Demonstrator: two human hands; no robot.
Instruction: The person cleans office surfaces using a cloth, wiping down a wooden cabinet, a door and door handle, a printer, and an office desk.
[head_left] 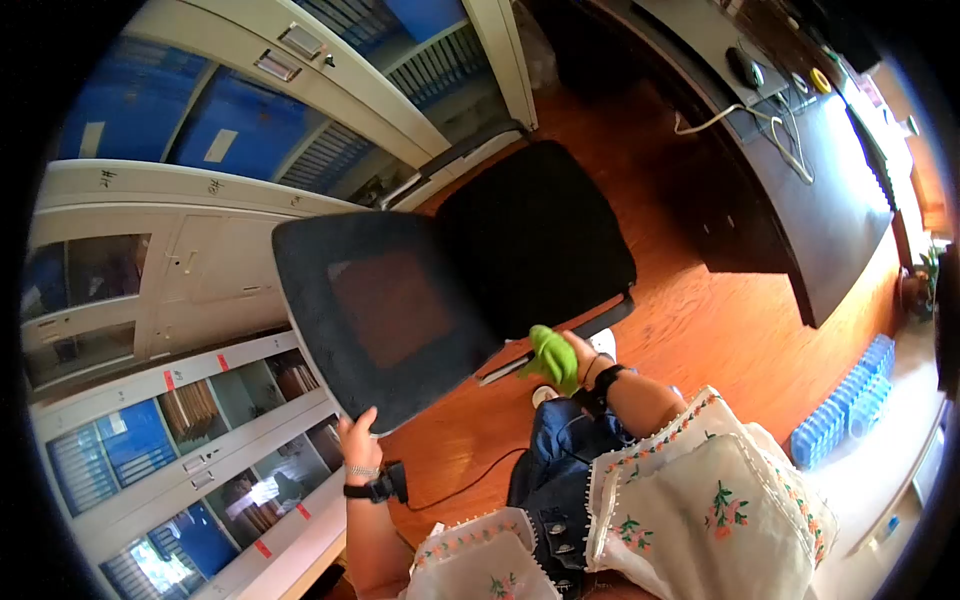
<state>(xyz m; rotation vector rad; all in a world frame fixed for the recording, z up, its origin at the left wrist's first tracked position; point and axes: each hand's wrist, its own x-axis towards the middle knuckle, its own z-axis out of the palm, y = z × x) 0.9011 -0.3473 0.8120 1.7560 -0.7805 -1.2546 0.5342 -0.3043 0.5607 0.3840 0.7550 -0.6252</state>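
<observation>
A black office chair with a mesh backrest and a dark padded seat fills the middle of the head view. My left hand grips the backrest's near corner, thumb on the edge and the other fingers partly hidden behind it. In my right hand is a bunched green cloth, pressed against the chair's near armrest. The cloth hides part of that armrest and some of my fingers.
Cream cabinets holding blue binders stand along the left. A dark desk with a mouse and a white cable is at right. Blue-wrapped bottles sit on the wooden floor.
</observation>
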